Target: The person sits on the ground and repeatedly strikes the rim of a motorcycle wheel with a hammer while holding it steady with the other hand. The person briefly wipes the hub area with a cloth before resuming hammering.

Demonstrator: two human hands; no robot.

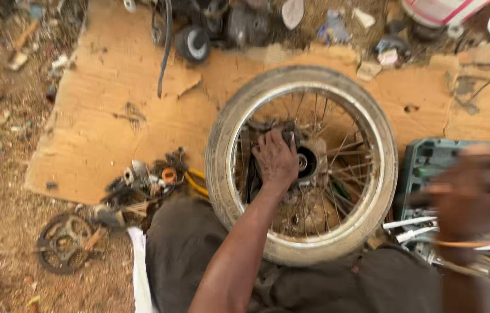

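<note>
Wheel hub is being pressed under the flat, half-curled left hand; nothing is being clasped. Spoked wheel is lying on the cardboard's near edge. Blurred right hand is hovering over the toolbox; grip indiscernible.

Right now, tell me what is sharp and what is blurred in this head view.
Head view: the left hand on the dusty spoked wheel is fairly sharp; the right hand over the green tool tray is smeared by motion blur; daylight is flat, without hard shadows or glare.

Spoked wheel, dusty tyre, flat on cardboard.
</note>
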